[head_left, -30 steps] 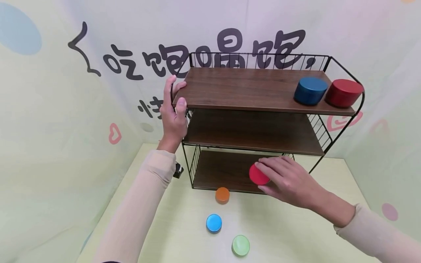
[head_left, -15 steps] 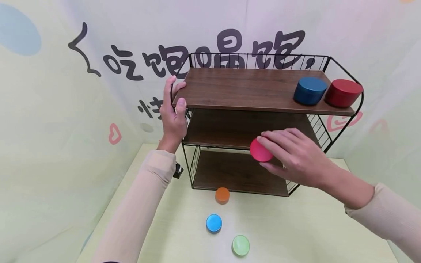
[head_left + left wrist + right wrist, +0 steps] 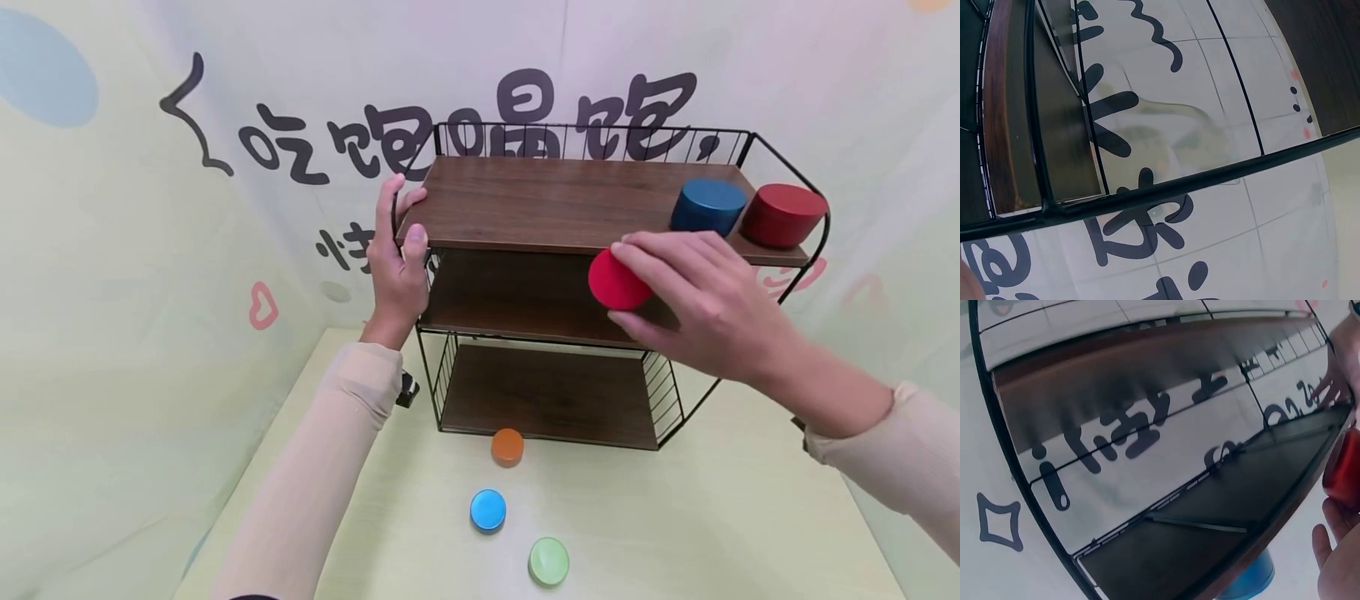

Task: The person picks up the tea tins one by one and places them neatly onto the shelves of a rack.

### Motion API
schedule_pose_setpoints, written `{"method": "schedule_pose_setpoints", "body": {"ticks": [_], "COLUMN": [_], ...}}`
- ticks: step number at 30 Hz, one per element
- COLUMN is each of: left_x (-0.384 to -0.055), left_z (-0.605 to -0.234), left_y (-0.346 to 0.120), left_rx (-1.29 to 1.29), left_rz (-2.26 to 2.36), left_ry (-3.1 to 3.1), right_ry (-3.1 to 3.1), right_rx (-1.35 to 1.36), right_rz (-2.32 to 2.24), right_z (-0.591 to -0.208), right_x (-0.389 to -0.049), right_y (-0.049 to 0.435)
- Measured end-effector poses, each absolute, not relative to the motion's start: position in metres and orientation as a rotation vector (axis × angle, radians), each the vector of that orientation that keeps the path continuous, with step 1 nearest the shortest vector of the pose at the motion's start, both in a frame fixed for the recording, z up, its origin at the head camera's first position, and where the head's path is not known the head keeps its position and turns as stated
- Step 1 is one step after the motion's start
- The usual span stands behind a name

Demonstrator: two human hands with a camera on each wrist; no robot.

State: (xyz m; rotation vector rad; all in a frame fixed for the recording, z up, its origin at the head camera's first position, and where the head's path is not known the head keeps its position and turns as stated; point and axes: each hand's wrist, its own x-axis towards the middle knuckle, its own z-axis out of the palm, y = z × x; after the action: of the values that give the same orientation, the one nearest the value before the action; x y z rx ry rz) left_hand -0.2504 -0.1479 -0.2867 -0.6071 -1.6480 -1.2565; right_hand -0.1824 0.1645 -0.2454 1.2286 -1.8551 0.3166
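Note:
My left hand (image 3: pixel 397 279) grips the upper left side of a three-tier rack (image 3: pixel 555 204) with brown wooden shelves and a black wire frame. Part of that frame crosses the left wrist view as a thick black bar (image 3: pixel 1166 187). Thumb and fingers of my right hand (image 3: pixel 708 304) hold a round red tin (image 3: pixel 617 281), tilted with its flat face toward me. It hangs in front of the middle shelf, just under the top shelf's front edge. At the right wrist view's edge, the same red tin (image 3: pixel 1342 472) shows partly.
At the top shelf's right end stand a larger dark blue tin (image 3: pixel 708 204) and a dark red tin (image 3: pixel 783 215). On the pale table (image 3: pixel 645 533) sit small orange (image 3: pixel 507 447), blue (image 3: pixel 488 510) and green tins (image 3: pixel 549 562). A printed cloth (image 3: pixel 330 50) hangs behind.
My right hand has lifted the red tin from in front of the bottom shelf up to the middle shelf's height, slightly rightward. The left hand keeps its grip on the rack.

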Motion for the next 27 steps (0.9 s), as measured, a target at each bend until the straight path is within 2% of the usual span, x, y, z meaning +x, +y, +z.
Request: {"method": "schedule_pose_setpoints", "body": {"ticks": [17,27], "left_x": [-0.249,-0.251], "left_z": [-0.286,-0.287], "left_y": [-0.147,-0.149], "left_rx": [-0.615,-0.620], "left_rz": [-1.253,-1.239], "left_ry": [-1.644,-1.641], "right_ry": [-1.920,-2.010], "right_rx": [1.099,0.913], "right_rz": [0.370,0.354], "right_z": [-0.222,-0.216], "right_x": [-0.206,-0.217], "right_y": [0.165,0.165]}}
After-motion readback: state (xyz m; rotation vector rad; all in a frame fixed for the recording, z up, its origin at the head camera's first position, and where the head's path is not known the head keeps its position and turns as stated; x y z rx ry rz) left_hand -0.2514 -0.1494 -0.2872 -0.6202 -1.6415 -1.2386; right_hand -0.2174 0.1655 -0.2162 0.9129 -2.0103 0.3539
